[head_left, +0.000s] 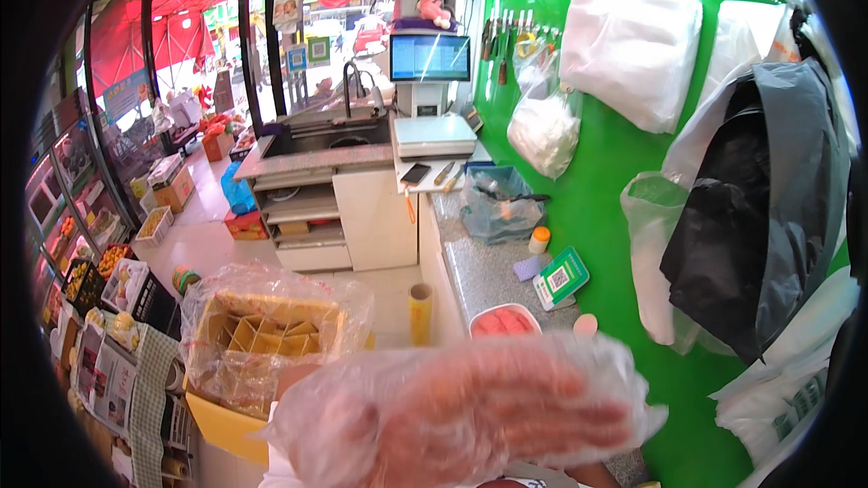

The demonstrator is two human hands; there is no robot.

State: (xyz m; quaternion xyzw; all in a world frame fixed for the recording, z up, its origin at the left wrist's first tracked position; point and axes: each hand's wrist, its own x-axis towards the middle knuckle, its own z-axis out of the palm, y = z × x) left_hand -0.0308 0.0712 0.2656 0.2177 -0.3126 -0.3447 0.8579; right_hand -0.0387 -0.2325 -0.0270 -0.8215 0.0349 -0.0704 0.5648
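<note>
Green wall (pixel 601 199), grey counter (pixel 470 267), blurred plastic bag (pixel 470 416), pinkish shapes (pixel 529 380) showing through

Square codes (pixel 560 279) on green stand (pixel 579 268), blue sign (pixel 297 58), green sign (pixel 317 51); green lettering (pixel 800 414) on white bag (pixel 749 402); no words legible

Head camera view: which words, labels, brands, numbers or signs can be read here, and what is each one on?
No wording quoted; these carry print:
Green-and-white code stand: lettering too small.
Lit screen: text too small.
Blue code sign: too small.
Green code sign: too small.
White bag, lower right: green lettering, creased and partly hidden.
Printed sheet, lower left: too small.
Clear plastic bag, in front: blurred, no print discernible.
</note>
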